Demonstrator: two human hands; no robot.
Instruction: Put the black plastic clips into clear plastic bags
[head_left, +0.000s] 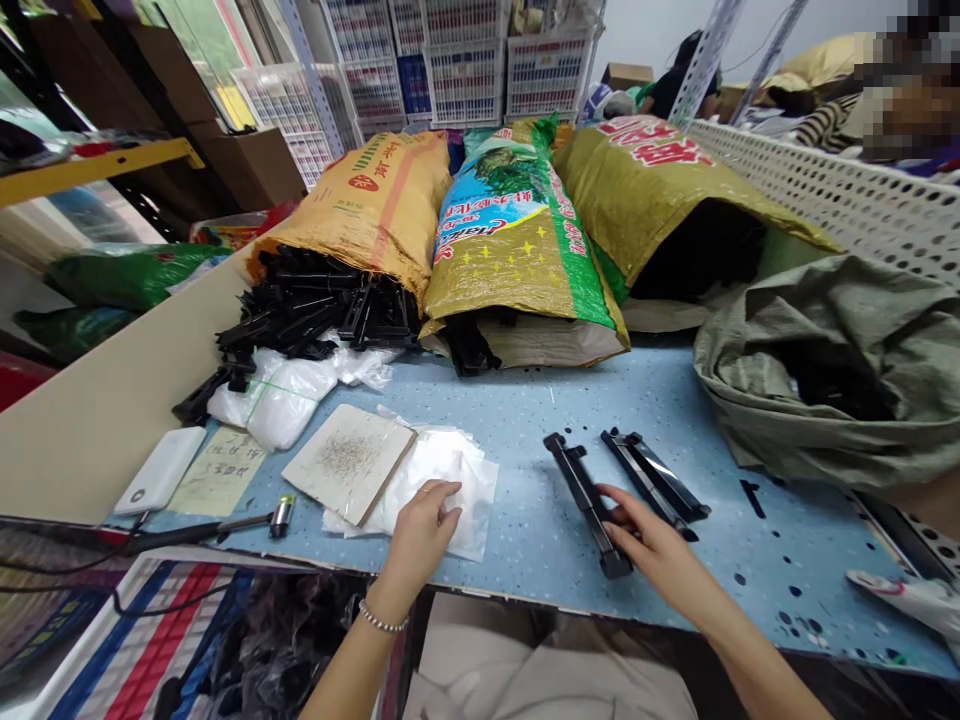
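Observation:
My left hand (426, 525) rests on a stack of thin, clear plastic bags (472, 485), with thumb and forefinger apart and nothing visible between them. My right hand (646, 535) is closed around the near half of a long black plastic part (581, 490), which lies slanted with small raised lugs along it. Just right of it, two similar black parts (652, 475) lie side by side on the blue tabletop (517, 540). A square, pale board (349, 462) with a worn speckled middle overlaps the bags at the left.
A hammer (247, 522), a white power bank (161, 470) and a handwritten note (217, 470) lie at left. Behind, an orange sack (375, 200) spills black parts (315, 300), beside a green-and-gold sack (517, 250) and an olive sack (645, 190). A grey-green sack (832, 310) stands right.

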